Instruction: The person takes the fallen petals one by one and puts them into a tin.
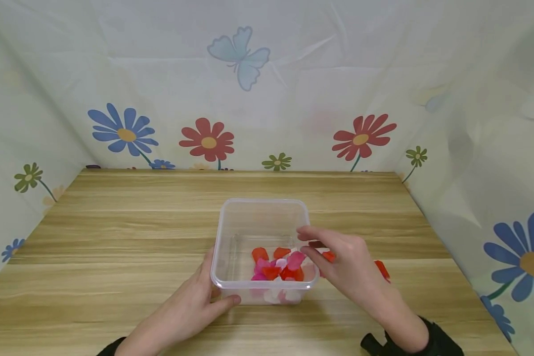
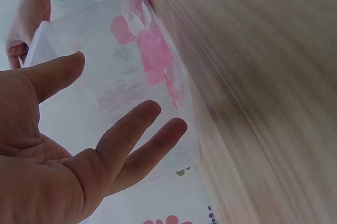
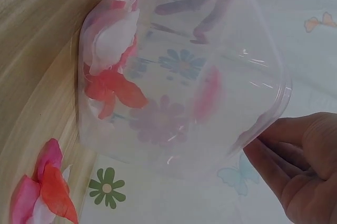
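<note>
Petals (image 1: 271,273) are lying heaped inside the clear plastic box (image 1: 264,285), mostly toward its near right part, and the box is sitting on the wood-grain table (image 1: 129,217). More loose petals (image 3: 57,196) are lying just right of the box, below the right hand (image 1: 349,258), so that hand's way nearer; I'm not making out one long axis in that jumble. Its fingers are hovering right at the box's right rim, thumb and index apart, gripping nothing I can see (can't tell if they're brushing the rim). A blurry pink petal (image 3: 208,97) is showing inside the box, clear of them. Left hand (image 1: 199,295) is bracing the box's left side, fingers spread, not clenching. Count: one box, two hands, four orange-red petals showing inside; the pinks and whites are overlapping too much.
</note>
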### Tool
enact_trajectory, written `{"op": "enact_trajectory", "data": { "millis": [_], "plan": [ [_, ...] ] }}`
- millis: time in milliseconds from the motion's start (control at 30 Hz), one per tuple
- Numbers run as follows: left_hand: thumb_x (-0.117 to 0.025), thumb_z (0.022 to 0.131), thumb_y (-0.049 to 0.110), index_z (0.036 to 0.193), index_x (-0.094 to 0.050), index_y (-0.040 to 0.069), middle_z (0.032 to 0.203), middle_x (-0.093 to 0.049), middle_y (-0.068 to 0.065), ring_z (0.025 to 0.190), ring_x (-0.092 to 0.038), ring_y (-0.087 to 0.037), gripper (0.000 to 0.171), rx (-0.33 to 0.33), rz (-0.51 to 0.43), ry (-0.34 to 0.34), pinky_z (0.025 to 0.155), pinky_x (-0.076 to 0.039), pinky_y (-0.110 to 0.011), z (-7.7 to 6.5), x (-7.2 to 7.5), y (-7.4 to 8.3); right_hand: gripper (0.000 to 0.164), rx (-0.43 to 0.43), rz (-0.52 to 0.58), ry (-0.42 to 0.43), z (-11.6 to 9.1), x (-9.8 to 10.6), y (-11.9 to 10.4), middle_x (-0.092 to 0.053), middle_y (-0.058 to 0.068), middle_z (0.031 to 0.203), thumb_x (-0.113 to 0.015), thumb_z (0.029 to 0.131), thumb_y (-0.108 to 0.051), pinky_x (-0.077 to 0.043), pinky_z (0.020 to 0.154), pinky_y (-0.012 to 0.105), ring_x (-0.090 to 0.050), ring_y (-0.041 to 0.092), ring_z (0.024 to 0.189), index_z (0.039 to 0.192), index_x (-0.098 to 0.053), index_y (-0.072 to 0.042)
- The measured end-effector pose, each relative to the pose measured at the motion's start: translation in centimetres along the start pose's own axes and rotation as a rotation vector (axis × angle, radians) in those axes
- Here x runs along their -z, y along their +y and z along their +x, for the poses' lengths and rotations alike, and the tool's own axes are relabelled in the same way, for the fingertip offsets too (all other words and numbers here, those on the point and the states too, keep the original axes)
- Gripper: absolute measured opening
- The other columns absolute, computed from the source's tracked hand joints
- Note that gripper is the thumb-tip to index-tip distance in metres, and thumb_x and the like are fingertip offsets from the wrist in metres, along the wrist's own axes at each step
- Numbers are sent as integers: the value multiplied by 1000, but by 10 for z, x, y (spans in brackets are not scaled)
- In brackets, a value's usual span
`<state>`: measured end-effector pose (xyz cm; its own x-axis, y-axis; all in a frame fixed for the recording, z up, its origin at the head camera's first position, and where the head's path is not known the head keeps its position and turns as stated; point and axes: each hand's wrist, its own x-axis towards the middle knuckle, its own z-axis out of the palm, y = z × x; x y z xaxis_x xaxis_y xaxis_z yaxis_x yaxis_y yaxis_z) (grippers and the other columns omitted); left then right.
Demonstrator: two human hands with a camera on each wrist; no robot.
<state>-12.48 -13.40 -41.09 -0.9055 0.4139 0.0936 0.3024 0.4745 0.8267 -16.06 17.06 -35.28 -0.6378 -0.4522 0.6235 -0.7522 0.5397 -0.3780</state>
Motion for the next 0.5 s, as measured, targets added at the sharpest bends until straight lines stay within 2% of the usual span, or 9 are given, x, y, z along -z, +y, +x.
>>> {"op": "enact_trajectory", "data": {
  "millis": [300,500],
  "plan": [
    [-82,89,16,161,-13,23,150,-45,-12,126,-58,-24,100,26,31,9,105,-48,-43,0,0,0,37,5,-59,24,1,4,3,-74,0,102,-87,76,6,-61,77,28,-71,13,89,109,-75,-7],
    [-81,91,21,161,-13,24,150,-45,-13,126,-57,-26,98,-2,31,5,105,-48,-46,-1,0,0,33,-93,-138,34,2,7,12,-73,4,100,-85,80,6,-62,71,30,-67,13,86,108,-71,-4]
  ]
}}
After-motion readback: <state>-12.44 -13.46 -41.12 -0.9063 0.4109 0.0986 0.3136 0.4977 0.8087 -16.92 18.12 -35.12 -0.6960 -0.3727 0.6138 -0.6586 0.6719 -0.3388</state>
